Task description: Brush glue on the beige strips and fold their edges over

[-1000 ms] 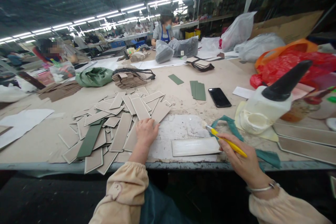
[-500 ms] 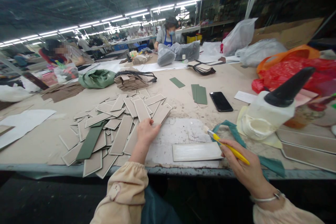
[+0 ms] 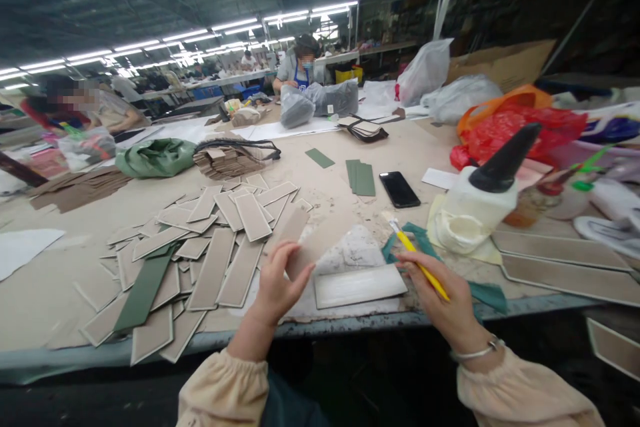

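My left hand [image 3: 280, 283] is beside the pile's right edge, its thumb and fingers around a motion-blurred beige panel [image 3: 299, 250]. A yellow-handled brush [image 3: 423, 263] is gripped in my right hand [image 3: 443, 300], its pale bristles pointing away from me. Between my hands lies a panel with a whitish, streaked face [image 3: 360, 285]; my right fingertips are close to its right end. Beige panels with pale edges [image 3: 213, 270] form a loose heap on the left, with a dark green strip [image 3: 145, 290] across them.
A white bottle with a black nozzle [image 3: 480, 197] stands at right, near a teal cloth [image 3: 487, 297]. Farther back lie a black phone [image 3: 399, 189] and green strips [image 3: 361, 177]. The table's front edge [image 3: 345, 325] runs close to me. Co-workers sit across the room.
My left hand has drawn a beige panel from the pile toward the whitish panel. My right hand still holds the brush. The whole view has shifted to the right.
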The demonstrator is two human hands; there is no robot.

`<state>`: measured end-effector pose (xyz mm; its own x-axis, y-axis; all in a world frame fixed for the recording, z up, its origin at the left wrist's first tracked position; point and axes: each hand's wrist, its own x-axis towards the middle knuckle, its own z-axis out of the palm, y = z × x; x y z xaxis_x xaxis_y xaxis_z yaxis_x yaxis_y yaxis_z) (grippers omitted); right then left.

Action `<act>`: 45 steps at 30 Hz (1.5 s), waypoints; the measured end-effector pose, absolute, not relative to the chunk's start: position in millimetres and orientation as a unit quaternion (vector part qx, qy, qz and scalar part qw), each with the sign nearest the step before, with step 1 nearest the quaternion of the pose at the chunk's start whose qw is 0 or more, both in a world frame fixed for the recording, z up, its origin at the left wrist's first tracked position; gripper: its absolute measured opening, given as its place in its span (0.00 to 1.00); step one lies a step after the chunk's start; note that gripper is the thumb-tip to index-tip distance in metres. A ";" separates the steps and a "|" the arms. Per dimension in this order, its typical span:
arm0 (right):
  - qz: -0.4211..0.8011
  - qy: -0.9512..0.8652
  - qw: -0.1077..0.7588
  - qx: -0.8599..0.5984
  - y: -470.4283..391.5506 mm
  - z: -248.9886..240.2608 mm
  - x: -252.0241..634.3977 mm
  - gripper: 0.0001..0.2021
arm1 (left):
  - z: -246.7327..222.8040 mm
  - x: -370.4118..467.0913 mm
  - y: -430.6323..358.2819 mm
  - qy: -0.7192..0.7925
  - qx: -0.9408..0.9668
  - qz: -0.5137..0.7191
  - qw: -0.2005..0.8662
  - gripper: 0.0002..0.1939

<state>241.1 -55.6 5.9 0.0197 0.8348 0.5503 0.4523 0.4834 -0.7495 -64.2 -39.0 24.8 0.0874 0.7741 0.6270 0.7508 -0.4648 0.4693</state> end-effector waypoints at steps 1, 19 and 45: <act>0.202 -0.659 0.544 -0.479 -55.7 8.1 240.4 0.09 | 26.2 -56.4 -47.1 0.477 0.764 0.434 0.008 0.17; 0.245 -0.511 0.602 -0.562 -54.6 6.0 253.0 0.10 | 15.9 -67.1 -61.8 0.406 0.844 0.347 0.049 0.07; 0.203 -0.588 0.513 -0.592 -57.9 -16.0 227.4 0.08 | 4.6 -78.4 -61.4 0.344 0.915 0.181 0.111 0.11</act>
<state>227.4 -57.9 -16.0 0.2266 0.9041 0.3622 0.4876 0.2166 -0.8458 -78.4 -61.4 4.6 0.6978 0.6695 0.2549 0.5895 -0.7388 0.3267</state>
